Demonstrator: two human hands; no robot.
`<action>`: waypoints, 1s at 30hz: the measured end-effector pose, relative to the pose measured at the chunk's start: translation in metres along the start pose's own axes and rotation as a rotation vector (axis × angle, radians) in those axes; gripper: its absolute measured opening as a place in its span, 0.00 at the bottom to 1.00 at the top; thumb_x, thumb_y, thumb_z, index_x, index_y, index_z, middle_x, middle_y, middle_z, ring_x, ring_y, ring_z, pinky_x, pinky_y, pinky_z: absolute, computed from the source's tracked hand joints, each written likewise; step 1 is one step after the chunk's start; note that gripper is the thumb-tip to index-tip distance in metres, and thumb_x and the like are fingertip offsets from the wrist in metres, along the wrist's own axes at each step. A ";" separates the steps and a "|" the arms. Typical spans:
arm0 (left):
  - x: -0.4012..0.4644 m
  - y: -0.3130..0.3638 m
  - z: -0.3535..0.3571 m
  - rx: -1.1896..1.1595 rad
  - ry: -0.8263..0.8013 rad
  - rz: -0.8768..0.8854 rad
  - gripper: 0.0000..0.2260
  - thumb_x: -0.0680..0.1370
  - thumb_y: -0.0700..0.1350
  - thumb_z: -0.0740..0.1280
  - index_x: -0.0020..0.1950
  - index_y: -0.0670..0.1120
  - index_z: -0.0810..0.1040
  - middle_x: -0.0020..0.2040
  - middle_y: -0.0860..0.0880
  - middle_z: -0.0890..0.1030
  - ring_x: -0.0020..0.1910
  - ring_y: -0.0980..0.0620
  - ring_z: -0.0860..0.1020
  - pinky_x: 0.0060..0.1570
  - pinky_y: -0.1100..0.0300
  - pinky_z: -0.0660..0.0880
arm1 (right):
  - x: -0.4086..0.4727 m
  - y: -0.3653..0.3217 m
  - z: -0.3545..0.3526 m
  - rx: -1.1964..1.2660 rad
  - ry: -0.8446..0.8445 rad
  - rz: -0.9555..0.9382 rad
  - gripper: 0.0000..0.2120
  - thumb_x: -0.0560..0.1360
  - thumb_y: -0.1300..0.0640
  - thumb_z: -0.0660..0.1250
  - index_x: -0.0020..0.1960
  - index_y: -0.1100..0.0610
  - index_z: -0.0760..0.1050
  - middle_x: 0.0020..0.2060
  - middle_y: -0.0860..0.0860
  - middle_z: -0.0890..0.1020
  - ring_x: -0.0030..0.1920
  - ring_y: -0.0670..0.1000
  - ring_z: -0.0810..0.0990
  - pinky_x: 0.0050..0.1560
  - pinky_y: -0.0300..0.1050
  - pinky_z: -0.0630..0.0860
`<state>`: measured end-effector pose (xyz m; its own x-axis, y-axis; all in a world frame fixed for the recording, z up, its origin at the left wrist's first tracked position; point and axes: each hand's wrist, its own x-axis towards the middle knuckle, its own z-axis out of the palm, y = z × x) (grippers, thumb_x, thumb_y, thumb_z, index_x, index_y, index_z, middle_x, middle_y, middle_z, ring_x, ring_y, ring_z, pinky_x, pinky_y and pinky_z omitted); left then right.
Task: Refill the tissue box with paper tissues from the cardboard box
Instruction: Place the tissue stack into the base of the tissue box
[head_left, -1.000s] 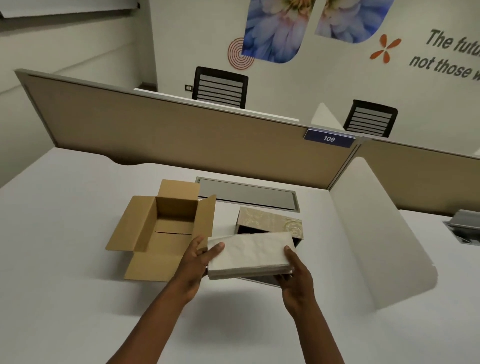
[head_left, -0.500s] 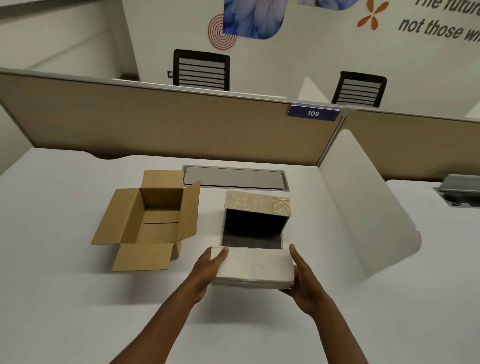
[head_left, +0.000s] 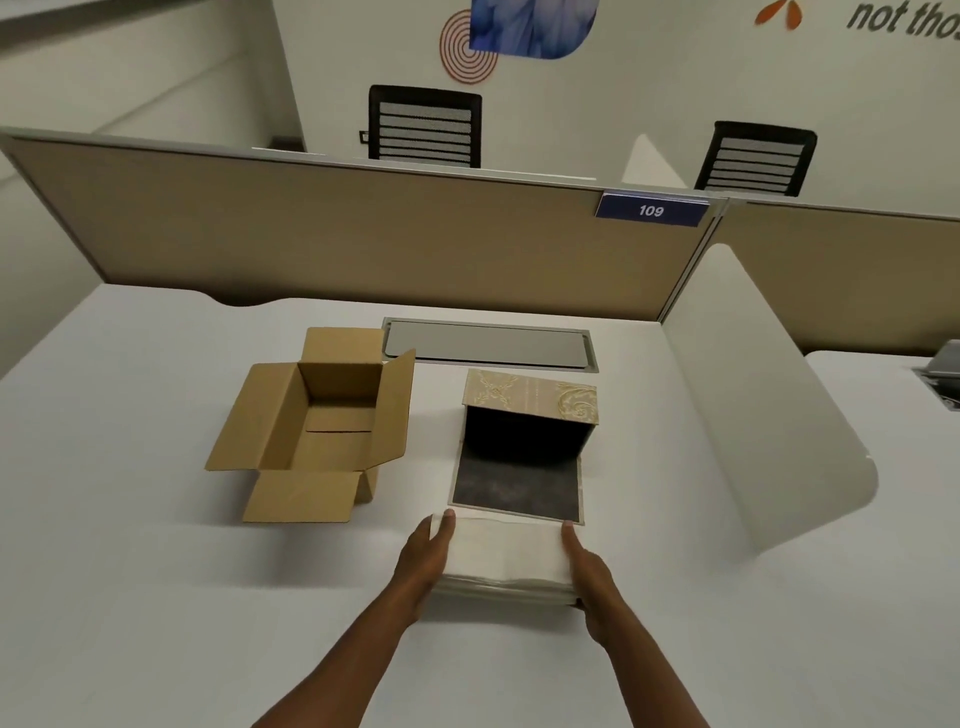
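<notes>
A white stack of paper tissues (head_left: 506, 558) rests on the white desk just in front of the tissue box. My left hand (head_left: 423, 558) presses its left side and my right hand (head_left: 589, 574) presses its right side. The tissue box (head_left: 530, 402) has a beige patterned shell with a dark inside, lies on its side, and its dark flap (head_left: 517, 488) is folded down toward me. The brown cardboard box (head_left: 322, 421) stands open to the left, with all flaps spread and nothing visible inside.
A grey cable hatch (head_left: 488, 348) is set in the desk (head_left: 156, 519) behind the boxes. A tan partition (head_left: 363, 234) closes the back and a white curved divider (head_left: 769, 431) stands on the right. Two black chairs stand beyond the partition.
The tissue stack has come down from above the tissue box toward me and now lies on the desk in front of the flap. Both hands kept hold of its sides.
</notes>
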<state>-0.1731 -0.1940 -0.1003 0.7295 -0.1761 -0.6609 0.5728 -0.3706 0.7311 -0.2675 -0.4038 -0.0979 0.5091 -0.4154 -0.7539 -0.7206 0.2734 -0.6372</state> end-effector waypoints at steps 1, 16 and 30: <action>0.000 -0.001 0.000 -0.002 0.019 0.013 0.33 0.80 0.67 0.55 0.79 0.50 0.60 0.79 0.45 0.63 0.76 0.41 0.64 0.72 0.44 0.64 | 0.001 0.000 -0.001 0.004 -0.004 -0.006 0.35 0.79 0.33 0.58 0.74 0.59 0.68 0.67 0.58 0.76 0.65 0.60 0.76 0.70 0.59 0.73; -0.004 -0.006 0.022 0.258 0.226 -0.001 0.26 0.84 0.57 0.51 0.79 0.45 0.61 0.77 0.42 0.67 0.74 0.40 0.67 0.72 0.46 0.68 | -0.001 0.004 0.004 -0.218 0.164 -0.155 0.30 0.84 0.39 0.49 0.70 0.62 0.72 0.66 0.59 0.77 0.55 0.54 0.73 0.62 0.52 0.73; -0.003 0.015 0.022 0.198 0.243 -0.162 0.35 0.80 0.63 0.60 0.78 0.41 0.61 0.77 0.41 0.65 0.73 0.38 0.68 0.68 0.45 0.71 | 0.012 0.003 -0.003 -0.100 0.165 -0.073 0.25 0.76 0.34 0.67 0.43 0.58 0.73 0.42 0.54 0.78 0.42 0.52 0.76 0.47 0.51 0.76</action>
<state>-0.1757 -0.2193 -0.0912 0.7165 0.1127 -0.6884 0.6222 -0.5494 0.5577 -0.2651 -0.4106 -0.1089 0.4835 -0.5694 -0.6649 -0.7323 0.1531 -0.6636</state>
